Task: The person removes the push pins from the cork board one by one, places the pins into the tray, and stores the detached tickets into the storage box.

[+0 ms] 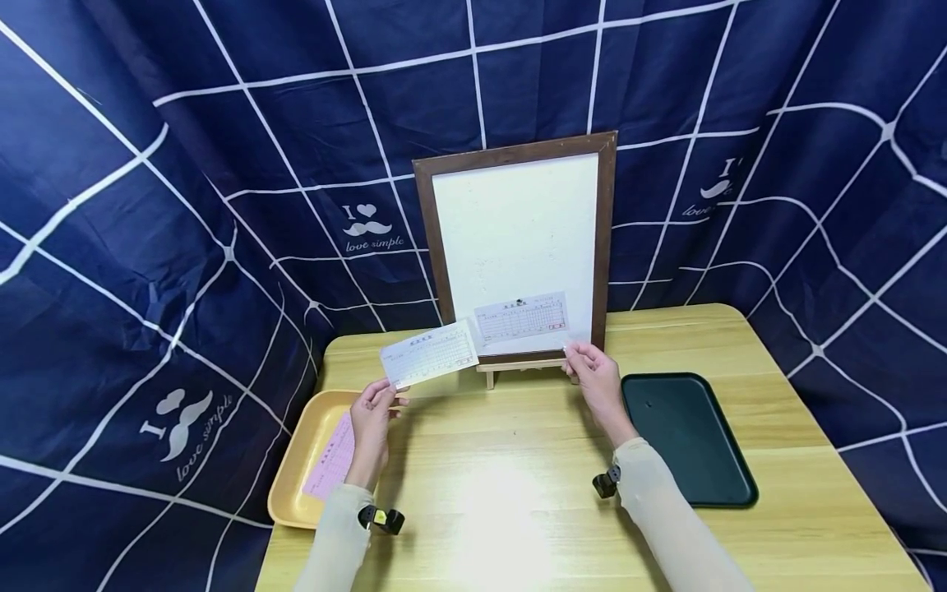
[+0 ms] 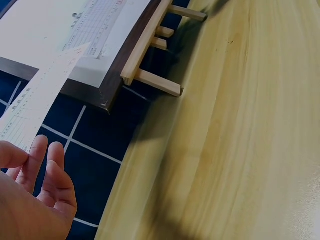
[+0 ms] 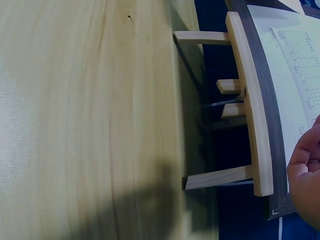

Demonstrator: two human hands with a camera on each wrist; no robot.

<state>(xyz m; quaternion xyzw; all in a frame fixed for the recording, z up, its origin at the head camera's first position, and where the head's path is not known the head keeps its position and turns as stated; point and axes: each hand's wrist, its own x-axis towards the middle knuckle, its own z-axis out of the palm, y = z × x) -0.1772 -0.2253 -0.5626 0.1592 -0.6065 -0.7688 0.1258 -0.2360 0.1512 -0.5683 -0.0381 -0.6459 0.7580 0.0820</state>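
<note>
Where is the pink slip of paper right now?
In the head view, the pink slip lies in the yellow tray at the table's left edge, just beside the left hand, which holds a white slip.

Left hand point(image 1: 372, 409) raised, fingers pinched — right hand point(image 1: 594, 374) reaches forward, fingers lightly curled; both forearms extended.

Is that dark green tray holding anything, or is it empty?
Empty: the dark green tray shows only bare surface in the head view.
</note>
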